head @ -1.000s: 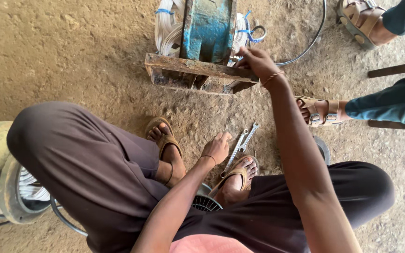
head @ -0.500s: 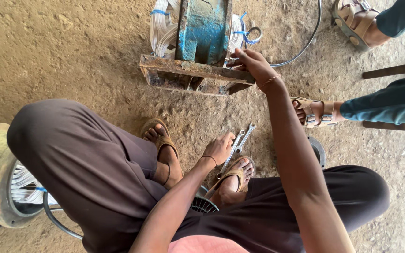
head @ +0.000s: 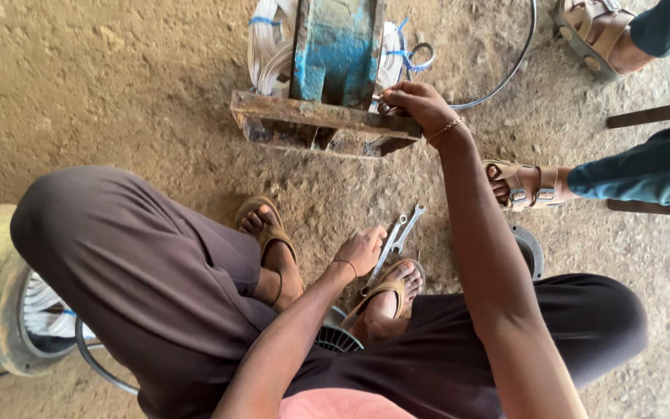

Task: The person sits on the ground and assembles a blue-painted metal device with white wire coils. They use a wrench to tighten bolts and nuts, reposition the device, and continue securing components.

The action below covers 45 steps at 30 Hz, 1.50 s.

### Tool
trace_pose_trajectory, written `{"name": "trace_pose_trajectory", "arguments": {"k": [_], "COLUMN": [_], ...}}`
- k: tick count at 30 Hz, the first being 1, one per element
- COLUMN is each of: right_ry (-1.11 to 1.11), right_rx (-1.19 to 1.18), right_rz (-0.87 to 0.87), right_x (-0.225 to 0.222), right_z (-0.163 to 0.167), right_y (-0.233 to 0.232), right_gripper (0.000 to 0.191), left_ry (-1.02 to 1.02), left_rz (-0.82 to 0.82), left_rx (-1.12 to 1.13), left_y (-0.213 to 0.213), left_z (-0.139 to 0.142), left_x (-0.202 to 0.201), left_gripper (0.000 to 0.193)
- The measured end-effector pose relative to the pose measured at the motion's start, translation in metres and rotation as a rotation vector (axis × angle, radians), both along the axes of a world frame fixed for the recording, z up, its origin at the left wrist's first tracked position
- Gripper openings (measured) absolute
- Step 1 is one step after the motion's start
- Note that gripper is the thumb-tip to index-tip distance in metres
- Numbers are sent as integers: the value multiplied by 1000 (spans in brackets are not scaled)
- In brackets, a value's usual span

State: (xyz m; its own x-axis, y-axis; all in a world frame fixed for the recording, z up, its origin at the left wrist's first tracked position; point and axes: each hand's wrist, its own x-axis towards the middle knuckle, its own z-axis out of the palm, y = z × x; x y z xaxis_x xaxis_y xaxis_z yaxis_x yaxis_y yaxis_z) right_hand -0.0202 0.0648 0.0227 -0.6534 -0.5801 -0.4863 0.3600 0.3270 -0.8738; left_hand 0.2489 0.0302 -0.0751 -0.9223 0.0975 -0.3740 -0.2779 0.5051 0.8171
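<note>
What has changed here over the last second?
Very little. The right hand has crept slightly left along the rusty base toward the white wire coil. The left hand stays by the spanners, beside the sandalled foot. Nothing was picked up or let go.

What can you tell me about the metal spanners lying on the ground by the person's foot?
The spanners are slim, silvery metal tools, apparently two lying side by side at a slant on the dirt floor. Open-jawed heads show at their upper ends, pointing up and to the right. Their lower ends reach the sandalled foot, where they are partly hidden. The left hand rests right beside them, fingers at the shafts; whether it grips them is unclear. They look worn but not bent.
</note>
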Motion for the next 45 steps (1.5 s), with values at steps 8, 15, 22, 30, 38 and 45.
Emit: {"name": "trace_pose_trajectory", "arguments": {"k": [8,15,22,30,38,45], "right_ry": [78,-89,-11,-121,-56,-54], "right_rx": [249,-74,215,44,38,9], "right_rz": [81,-12,4,-52,32,1], "right_x": [-1,-7,-3,-4,-5,-2], "right_z": [2,-3,-5,0,-7,-7], "right_y": [-3,7,0,0,1,-1], "right_gripper": [44,50,41,40,30,32], "left_ry": [27,33,-55,-40,-10,-20], "left_rz": [29,61,23,28,18,51], "left_rx": [19,4,1,-1,-10,-4], "left_y": [0,-7,-6,-8,-9,-12], "left_z": [-2,-4,-8,-8,-8,-8], "left_x": [1,-1,1,-1,0,1], "left_gripper": [22,22,21,21,20,20]}}
